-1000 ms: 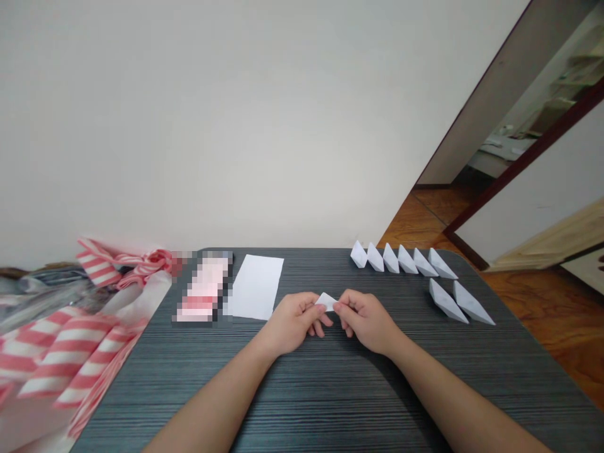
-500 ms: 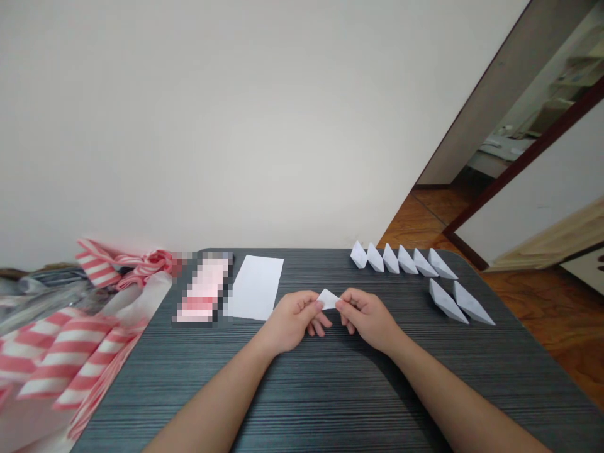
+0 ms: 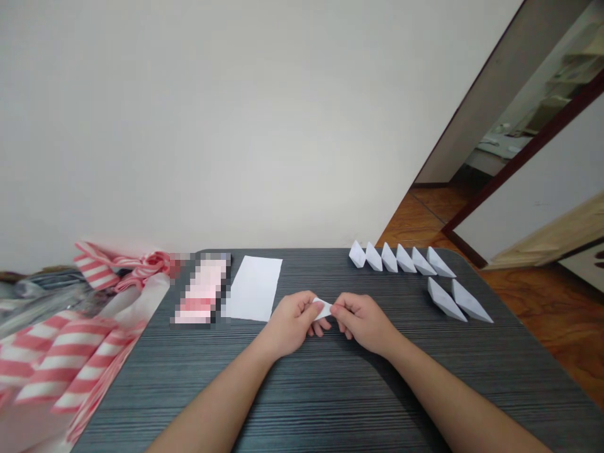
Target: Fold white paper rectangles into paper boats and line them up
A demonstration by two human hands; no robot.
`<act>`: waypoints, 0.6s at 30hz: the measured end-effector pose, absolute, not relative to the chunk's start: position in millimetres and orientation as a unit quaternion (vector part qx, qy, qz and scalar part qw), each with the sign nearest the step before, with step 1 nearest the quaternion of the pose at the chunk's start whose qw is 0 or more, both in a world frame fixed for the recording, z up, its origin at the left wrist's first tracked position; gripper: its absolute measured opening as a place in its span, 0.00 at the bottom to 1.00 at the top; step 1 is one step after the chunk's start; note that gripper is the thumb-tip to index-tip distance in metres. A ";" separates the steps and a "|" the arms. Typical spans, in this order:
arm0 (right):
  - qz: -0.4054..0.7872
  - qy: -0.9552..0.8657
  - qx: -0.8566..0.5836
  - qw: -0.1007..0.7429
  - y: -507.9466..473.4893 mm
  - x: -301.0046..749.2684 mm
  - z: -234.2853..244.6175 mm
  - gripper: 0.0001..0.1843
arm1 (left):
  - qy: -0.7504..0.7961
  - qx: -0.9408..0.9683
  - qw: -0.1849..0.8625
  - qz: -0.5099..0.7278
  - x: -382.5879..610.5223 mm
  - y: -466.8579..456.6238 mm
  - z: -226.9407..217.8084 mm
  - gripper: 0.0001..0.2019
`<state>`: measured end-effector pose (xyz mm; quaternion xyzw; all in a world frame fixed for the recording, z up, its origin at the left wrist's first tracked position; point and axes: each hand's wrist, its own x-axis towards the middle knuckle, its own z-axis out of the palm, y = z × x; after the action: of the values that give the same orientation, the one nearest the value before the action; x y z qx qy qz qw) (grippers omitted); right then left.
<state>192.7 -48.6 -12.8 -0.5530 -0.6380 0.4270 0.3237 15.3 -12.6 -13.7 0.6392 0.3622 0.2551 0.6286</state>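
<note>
White paper, folded down to a small pointed piece [image 3: 323, 308], sits between the two bare hands near the middle of my head view. I see the left hand [image 3: 293, 322] nearly closed, its thumb lying over the paper and its other fingers curled beneath, gripping the left end. The right hand [image 3: 362, 322] is closed to a tight pinch, thumb and forefinger meeting on the right end, with the remaining fingers bent under. Most of the paper is covered by the fingers, so from here I cannot make out its folds. Both forearms reach in from the bottom of my picture across a dark, wood-grained tabletop [image 3: 302, 396].

Beyond the left hand I have a flat, white, four-sided paper sheet [image 3: 255, 288], and just left of that a pink-and-red rectangular object with dark edges [image 3: 202, 289], blurred into blocks. On the far right, six white, faceted folded-paper shapes [image 3: 389, 258] line up near the table's back edge; two longer white paper points [image 3: 447, 301] lie side by side in front of the row's right end. Off the table's left side I see red-and-white striped cloth [image 3: 78, 355] in a heap. A plain pale wall [image 3: 236, 126] stands behind the table, and brown wooden flooring [image 3: 425, 211] shows to the right.
</note>
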 end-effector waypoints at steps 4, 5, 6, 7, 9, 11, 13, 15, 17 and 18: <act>0.421 -0.636 -0.555 0.331 -47.7 194.5 -15.6 0.14 | 0.364 0.629 0.638 0.254 15.7 -12.6 -14.0 0.14; 0.418 -0.636 -0.557 0.333 -47.7 195.0 -16.3 0.14 | 0.361 0.632 0.639 0.251 15.6 -12.8 -13.2 0.13; 0.416 -0.634 -0.559 0.335 -47.8 195.3 -17.0 0.14 | 0.357 0.637 0.638 0.245 15.5 -13.1 -12.1 0.12; 0.414 -0.633 -0.561 0.337 -47.9 195.5 -17.5 0.14 | 0.354 0.644 0.635 0.238 15.1 -13.3 -10.8 0.12; 0.414 -0.633 -0.561 0.336 -48.1 195.2 -17.9 0.13 | 0.349 0.661 0.627 0.220 14.0 -13.7 -8.4 0.12; 0.417 -0.634 -0.560 0.333 -48.3 194.3 -17.7 0.13 | 0.347 0.673 0.619 0.209 12.4 -13.9 -6.6 0.13; 0.422 -0.634 -0.557 0.331 -48.2 193.0 -16.9 0.14 | 0.348 0.680 0.610 0.208 11.1 -13.9 -5.7 0.14; 0.426 -0.633 -0.554 0.331 -47.9 192.4 -15.8 0.14 | 0.348 0.685 0.604 0.210 10.7 -13.8 -5.4 0.14; 0.428 -0.632 -0.554 0.332 -47.5 192.7 -14.7 0.14 | 0.346 0.686 0.603 0.215 11.6 -13.7 -5.7 0.14; 0.427 -0.631 -0.555 0.333 -47.5 193.2 -14.4 0.13 | 0.344 0.683 0.606 0.220 12.2 -13.7 -6.0 0.14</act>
<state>193.2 -47.5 -14.4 -0.5555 -0.6310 0.4270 0.3332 12.2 -13.7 -6.0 0.6826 0.3438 0.2199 0.6062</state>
